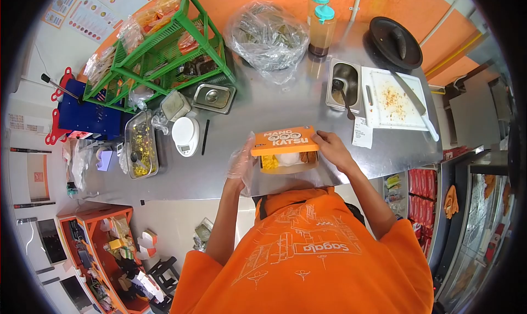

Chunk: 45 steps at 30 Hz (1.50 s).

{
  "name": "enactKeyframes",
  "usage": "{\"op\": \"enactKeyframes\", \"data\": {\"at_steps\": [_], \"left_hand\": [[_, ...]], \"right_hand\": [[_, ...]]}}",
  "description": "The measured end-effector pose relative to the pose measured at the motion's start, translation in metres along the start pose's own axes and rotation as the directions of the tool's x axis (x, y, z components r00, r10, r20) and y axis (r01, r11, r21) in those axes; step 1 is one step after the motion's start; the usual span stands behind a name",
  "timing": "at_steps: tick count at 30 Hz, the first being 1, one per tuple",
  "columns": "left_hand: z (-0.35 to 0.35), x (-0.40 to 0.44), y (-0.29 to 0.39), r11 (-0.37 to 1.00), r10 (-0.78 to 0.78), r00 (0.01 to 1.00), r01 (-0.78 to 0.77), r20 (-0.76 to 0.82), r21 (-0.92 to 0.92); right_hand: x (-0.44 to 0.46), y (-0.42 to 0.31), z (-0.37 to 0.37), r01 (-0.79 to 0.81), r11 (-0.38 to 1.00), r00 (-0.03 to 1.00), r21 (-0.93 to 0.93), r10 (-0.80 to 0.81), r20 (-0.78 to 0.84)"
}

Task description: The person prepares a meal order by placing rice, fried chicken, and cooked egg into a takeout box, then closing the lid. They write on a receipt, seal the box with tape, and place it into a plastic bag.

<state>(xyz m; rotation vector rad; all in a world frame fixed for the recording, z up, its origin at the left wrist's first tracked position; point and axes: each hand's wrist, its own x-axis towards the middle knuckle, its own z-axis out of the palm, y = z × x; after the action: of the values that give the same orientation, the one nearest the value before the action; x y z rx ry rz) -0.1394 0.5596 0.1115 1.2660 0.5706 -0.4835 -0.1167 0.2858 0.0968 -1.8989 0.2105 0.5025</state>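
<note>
An orange takeout box (286,143) printed "MANG KATSU" is at the front edge of the steel table, its lid partly lowered. Through the open front show yellow corn (269,162), white rice (289,159) and browned fried pieces (308,157). My left hand (240,163), in a clear plastic glove, is closed against the box's left side. Bare, my right hand (333,151) grips the lid's right corner. Some fingertips of both hands are hidden by the box.
A white scale (186,136), black stick (205,137) and corn tray (141,146) lie left. Behind stand green racks (164,61), a plastic bag (267,36) and squeeze bottles (322,31). Rightward are a receipt (362,132), a cutting board (387,97) with a knife (413,102), and a stone mortar (384,31).
</note>
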Motion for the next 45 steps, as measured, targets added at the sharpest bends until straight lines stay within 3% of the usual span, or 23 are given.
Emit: {"op": "enactKeyframes", "data": {"at_steps": [1, 5, 10, 13, 17, 20, 26, 28, 31, 35, 41, 45], "left_hand": [[-0.002, 0.000, -0.001, 1.000, -0.016, 0.998, 0.016, 0.066, 0.000], [-0.002, 0.000, -0.004, 0.999, -0.046, 0.998, 0.046, 0.040, 0.006], [-0.007, 0.011, -0.012, 0.998, -0.055, 0.998, 0.055, 0.004, 0.023], [-0.009, 0.018, -0.029, 0.997, 0.083, 0.996, -0.083, -0.021, 0.004], [0.001, 0.004, -0.027, 0.991, 0.133, 0.987, -0.132, -0.086, 0.022], [0.008, -0.005, -0.028, 0.984, 0.176, 0.977, -0.172, -0.117, 0.039], [0.011, -0.001, -0.040, 0.983, 0.186, 0.972, -0.183, -0.143, 0.034], [0.016, -0.009, -0.032, 0.972, 0.231, 0.965, -0.234, -0.128, -0.008], [0.018, -0.011, -0.020, 0.979, 0.197, 0.973, -0.188, -0.122, 0.084], [0.021, -0.015, -0.014, 0.978, 0.204, 0.970, -0.195, -0.135, 0.074], [0.014, -0.008, -0.035, 0.978, 0.194, 0.978, -0.187, -0.082, 0.089], [-0.004, 0.012, -0.072, 0.956, 0.259, 0.964, -0.246, -0.067, 0.158]], "right_hand": [[-0.001, -0.002, -0.004, 0.004, 1.000, 0.999, 0.010, -0.004, 0.051], [-0.006, -0.008, -0.010, -0.061, 0.997, 0.978, 0.055, 0.048, 0.204], [-0.012, -0.009, -0.008, -0.058, 0.993, 0.982, 0.101, 0.039, 0.187], [-0.012, 0.000, -0.004, -0.026, 0.993, 0.990, 0.117, 0.009, 0.142], [-0.018, 0.011, 0.003, -0.010, 0.987, 0.993, 0.162, -0.009, 0.118], [-0.016, 0.035, 0.015, 0.173, 0.978, 0.985, -0.114, -0.172, 0.015], [-0.021, 0.042, 0.017, 0.139, 0.982, 0.988, 0.125, -0.147, 0.057], [-0.023, 0.039, 0.018, 0.131, 0.977, 0.989, 0.170, -0.141, 0.051], [-0.022, 0.038, 0.017, 0.083, 0.967, 0.992, 0.240, -0.102, 0.071], [-0.019, 0.034, 0.015, -0.002, 0.959, 0.993, 0.285, -0.032, 0.113], [-0.022, 0.041, 0.019, 0.162, 0.959, 0.982, 0.233, -0.181, 0.061], [-0.015, 0.058, 0.022, 0.311, 0.947, 0.949, 0.077, -0.313, 0.022]]}}
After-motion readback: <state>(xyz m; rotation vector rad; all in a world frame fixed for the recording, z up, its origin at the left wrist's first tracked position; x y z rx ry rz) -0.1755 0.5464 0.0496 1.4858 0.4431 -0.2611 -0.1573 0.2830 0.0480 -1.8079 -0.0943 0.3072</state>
